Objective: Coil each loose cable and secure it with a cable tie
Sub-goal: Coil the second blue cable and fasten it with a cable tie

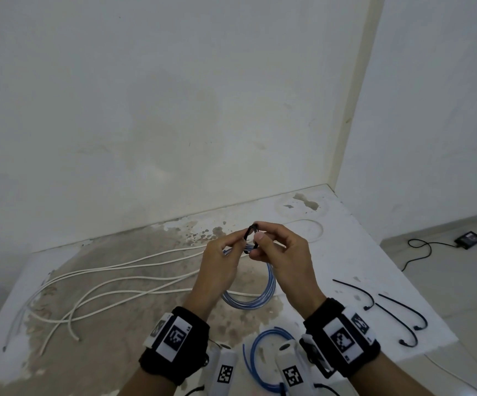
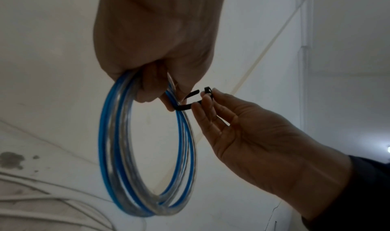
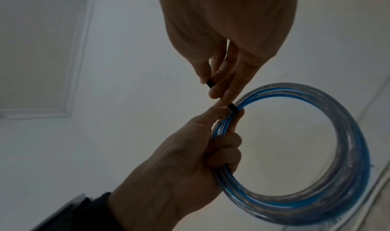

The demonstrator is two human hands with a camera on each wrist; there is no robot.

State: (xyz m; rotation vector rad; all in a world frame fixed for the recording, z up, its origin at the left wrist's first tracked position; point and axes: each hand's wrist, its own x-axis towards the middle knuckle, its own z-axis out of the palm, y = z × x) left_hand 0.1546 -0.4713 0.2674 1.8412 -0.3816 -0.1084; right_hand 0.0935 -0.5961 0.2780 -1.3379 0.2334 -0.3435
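Note:
A coil of blue and clear cable hangs above the white table. My left hand grips the coil's top with curled fingers. A black cable tie loops round the strands there. My right hand pinches the tie's head end between thumb and fingertips. In the left wrist view the tie's tail tip stands just apart from its head, pinched by my left fingertips.
Long white cables sprawl over the table's left half. A second blue cable lies near the front edge. Three spare black ties lie at the right. Walls close the back and right; a dark device sits on the floor.

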